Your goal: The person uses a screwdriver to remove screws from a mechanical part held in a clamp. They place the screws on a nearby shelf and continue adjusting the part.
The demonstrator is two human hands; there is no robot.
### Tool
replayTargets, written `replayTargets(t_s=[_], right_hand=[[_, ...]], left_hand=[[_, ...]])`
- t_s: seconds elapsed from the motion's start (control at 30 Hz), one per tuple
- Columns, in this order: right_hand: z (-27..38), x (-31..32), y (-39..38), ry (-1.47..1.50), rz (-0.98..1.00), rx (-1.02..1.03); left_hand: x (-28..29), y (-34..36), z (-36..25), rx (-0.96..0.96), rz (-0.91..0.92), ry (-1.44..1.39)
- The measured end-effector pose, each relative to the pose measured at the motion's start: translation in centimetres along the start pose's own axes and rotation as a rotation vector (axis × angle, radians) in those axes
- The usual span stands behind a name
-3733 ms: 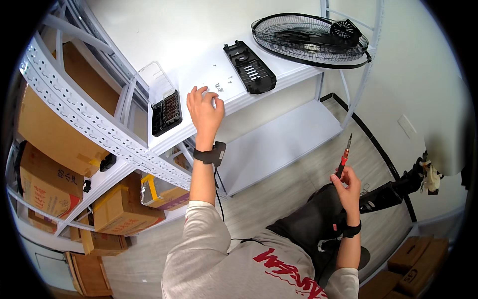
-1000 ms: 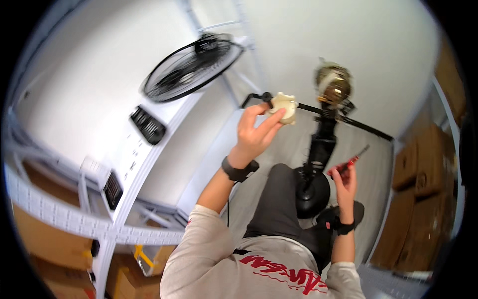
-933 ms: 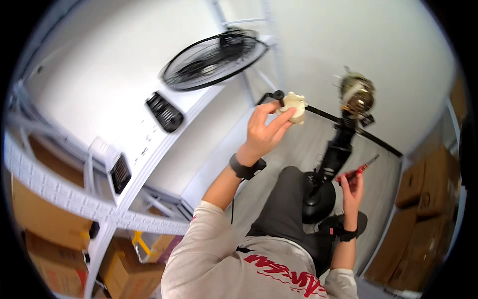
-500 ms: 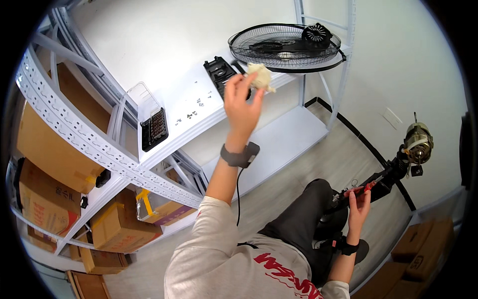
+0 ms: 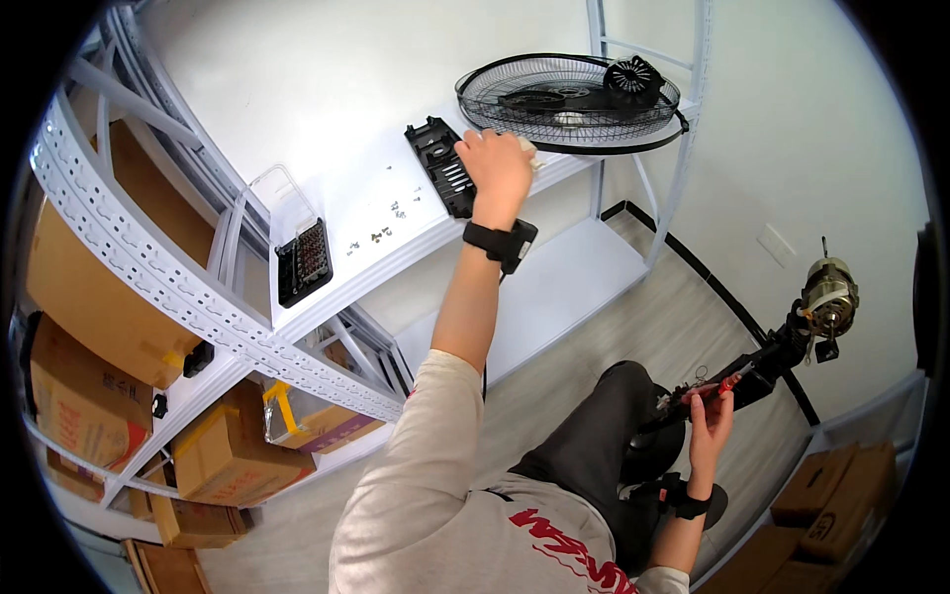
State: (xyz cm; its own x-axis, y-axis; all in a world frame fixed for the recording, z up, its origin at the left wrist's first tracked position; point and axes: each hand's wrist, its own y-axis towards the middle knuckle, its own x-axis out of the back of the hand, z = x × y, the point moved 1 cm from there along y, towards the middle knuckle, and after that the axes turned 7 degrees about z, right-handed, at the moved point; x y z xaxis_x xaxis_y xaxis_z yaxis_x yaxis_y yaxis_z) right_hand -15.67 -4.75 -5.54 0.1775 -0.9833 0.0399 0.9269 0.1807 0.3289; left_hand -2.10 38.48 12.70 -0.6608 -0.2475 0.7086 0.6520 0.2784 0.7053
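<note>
My left hand [image 5: 498,170] is closed over a cream-coloured plastic part [image 5: 529,148] at the front of the white shelf, beside a black tool case [image 5: 445,168]. The fingers hide most of the part. My right hand [image 5: 711,426] grips a red screwdriver [image 5: 730,382], its far end indistinct against dark things. Just beyond it, a black fan stand [image 5: 762,371] leans at a slant, with an exposed metal motor [image 5: 829,297] at its upper end. Loose wires show near the hand.
A black wire fan grille [image 5: 569,104] lies on the shelf at the far right. Small screws [image 5: 382,235] are scattered on the shelf, left of the tool case. An open bit box [image 5: 305,262] sits at its left end. Cardboard boxes [image 5: 242,445] fill the left rack; more boxes [image 5: 841,495] stand lower right.
My left hand has lowered the cream-coloured part from above the shelf edge to the shelf beside the tool case, palm now turned down. The right hand stays about where it was with the screwdriver.
</note>
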Motion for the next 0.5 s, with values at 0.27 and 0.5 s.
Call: replayTargets(t_s=[0.27, 0.5], right_hand=[[1.3, 1.5, -0.5, 0.007, -0.024, -0.018], [1.5, 2.2, -0.7, -0.077, -0.067, -0.001]], left_hand=[[-3.0, 1.2, 1.0, 0.082, 0.139, 0.151], [-5.5, 2.1, 3.2, 0.015, 0.08, 0.437]])
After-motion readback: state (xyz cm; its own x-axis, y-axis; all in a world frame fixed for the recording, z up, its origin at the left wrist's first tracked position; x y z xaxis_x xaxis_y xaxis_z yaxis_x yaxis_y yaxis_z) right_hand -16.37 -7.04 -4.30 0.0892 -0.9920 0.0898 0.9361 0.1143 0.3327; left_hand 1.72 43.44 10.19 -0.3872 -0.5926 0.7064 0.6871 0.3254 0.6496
